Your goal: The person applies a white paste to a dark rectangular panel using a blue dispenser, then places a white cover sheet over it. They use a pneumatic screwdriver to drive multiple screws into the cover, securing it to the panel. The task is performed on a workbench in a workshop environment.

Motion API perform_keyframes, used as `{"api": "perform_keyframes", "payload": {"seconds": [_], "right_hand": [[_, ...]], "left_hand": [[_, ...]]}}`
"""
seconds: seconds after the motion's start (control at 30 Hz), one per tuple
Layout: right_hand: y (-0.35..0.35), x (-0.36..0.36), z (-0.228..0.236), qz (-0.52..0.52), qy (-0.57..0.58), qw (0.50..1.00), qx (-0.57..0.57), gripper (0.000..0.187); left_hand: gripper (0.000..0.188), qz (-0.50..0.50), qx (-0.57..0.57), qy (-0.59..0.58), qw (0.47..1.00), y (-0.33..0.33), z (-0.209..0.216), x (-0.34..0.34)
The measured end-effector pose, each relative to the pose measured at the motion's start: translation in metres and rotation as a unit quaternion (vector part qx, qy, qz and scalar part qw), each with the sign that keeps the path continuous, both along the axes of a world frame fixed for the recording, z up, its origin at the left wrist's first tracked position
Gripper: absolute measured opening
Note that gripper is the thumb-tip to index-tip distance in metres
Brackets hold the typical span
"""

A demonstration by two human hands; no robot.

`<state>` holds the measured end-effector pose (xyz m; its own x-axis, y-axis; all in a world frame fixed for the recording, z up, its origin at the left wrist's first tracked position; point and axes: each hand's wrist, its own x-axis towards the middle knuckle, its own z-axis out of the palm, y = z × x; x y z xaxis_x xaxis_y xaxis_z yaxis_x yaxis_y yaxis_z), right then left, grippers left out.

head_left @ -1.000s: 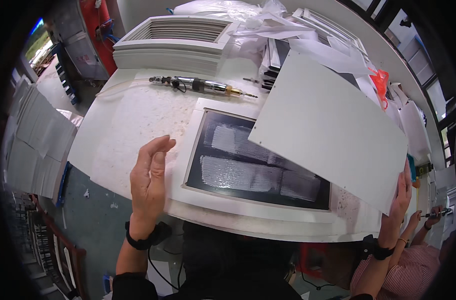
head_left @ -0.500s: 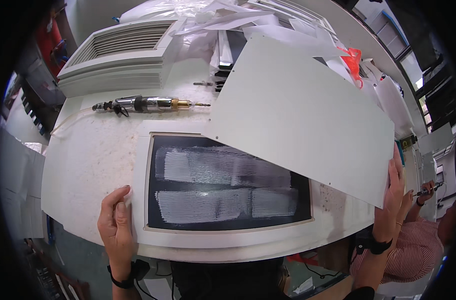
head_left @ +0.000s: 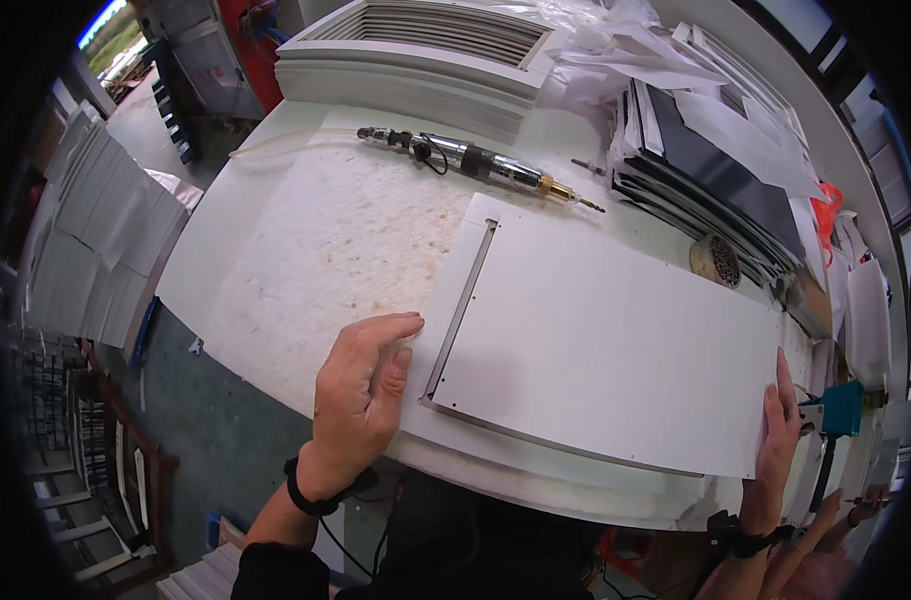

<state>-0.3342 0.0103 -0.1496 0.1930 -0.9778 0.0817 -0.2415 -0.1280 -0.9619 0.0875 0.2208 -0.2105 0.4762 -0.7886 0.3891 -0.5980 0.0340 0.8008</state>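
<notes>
A thin white panel (head_left: 615, 350) with small holes near its edges covers most of a white frame (head_left: 453, 285) lying at the table's near side. Along the panel's left edge a narrow slot shows between it and the frame. My right hand (head_left: 772, 440) has the panel by its right edge, thumb and fingers pointing up along it. Beside the frame's left edge is my left hand (head_left: 360, 390), holding nothing, its fingers bent and its thumb apart. Beneath the panel, the dark surface inside the frame is hidden.
Beyond the frame lies a metal power screwdriver (head_left: 475, 160) with a pale hose. Stacked louvred white frames (head_left: 405, 85) stand behind it. Dark sheets (head_left: 695, 140) and a round tub of small metal pieces (head_left: 715, 260) are at right. A co-worker's hand (head_left: 825, 510) shows at far right.
The raised panel has come down over the frame, covering the dark surface with its whitish smears. My view has turned, so things appear shifted. The left hand stays beside the frame's left edge.
</notes>
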Motion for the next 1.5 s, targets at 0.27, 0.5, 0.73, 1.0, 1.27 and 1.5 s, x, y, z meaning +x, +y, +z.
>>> {"api": "perform_keyframes", "payload": {"seconds": [0.27, 0.5, 0.73, 1.0, 1.27, 1.5], "right_hand": [[0.005, 0.008, 0.001, 0.009, 0.011, 1.000, 0.013, 0.054], [0.003, 0.005, -0.003, 0.005, 0.067, 0.998, -0.017, 0.054], [0.006, 0.002, -0.012, -0.002, 0.060, 0.998, -0.036, 0.053], [0.014, 0.011, -0.013, -0.026, 0.116, 0.992, -0.053, 0.051], [0.016, 0.022, -0.019, -0.039, 0.147, 0.988, -0.021, 0.052], [0.003, -0.003, -0.037, 0.036, 0.276, 0.958, -0.067, 0.051]], "left_hand": [[0.021, -0.013, -0.017, -0.014, 1.000, -0.001, 0.001, 0.001], [0.020, -0.015, -0.009, -0.041, 0.999, 0.004, 0.000, -0.001], [0.026, -0.059, 0.013, -0.098, 0.993, 0.019, -0.002, 0.005], [0.056, -0.119, 0.003, -0.162, 0.980, 0.032, -0.004, 0.009], [0.046, -0.130, 0.071, -0.333, 0.931, 0.013, 0.008, -0.003], [0.046, -0.138, 0.100, -0.354, 0.919, 0.013, 0.013, -0.014]]}}
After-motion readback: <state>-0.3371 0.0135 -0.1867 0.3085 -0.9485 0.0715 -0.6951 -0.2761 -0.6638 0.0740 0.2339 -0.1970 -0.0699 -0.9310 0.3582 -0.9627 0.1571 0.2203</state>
